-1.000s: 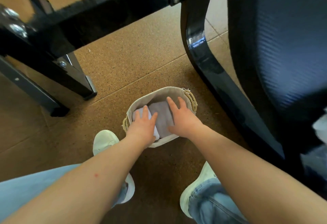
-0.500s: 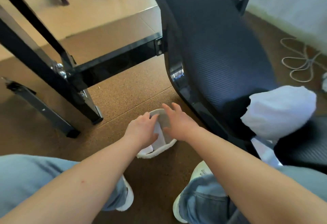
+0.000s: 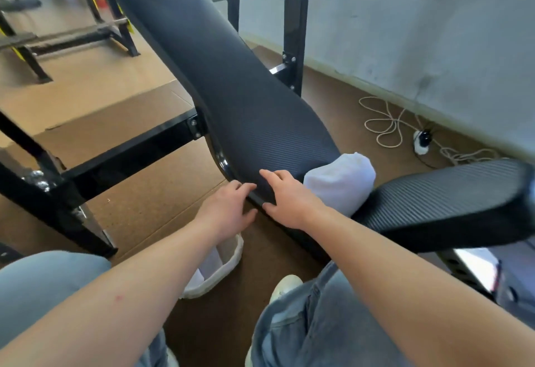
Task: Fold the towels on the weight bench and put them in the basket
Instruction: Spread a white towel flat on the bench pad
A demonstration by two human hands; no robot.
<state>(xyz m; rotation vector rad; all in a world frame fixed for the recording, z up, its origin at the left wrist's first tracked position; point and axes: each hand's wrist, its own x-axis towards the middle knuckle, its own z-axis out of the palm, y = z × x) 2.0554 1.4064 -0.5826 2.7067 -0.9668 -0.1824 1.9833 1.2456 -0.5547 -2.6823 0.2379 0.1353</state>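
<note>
While both hands hover empty with loose, spread fingers at centre frame, the left hand just off the bench edge and the right hand over it, the unfolded towel sits bunched just right of them, in the dip between backrest and seat. Pulled by one corner, it could slide off the far side, and the narrow, sloped pad may let a fold slip. Lower down, the basket lies half hidden under the left forearm, where a knock might tip it.
</note>
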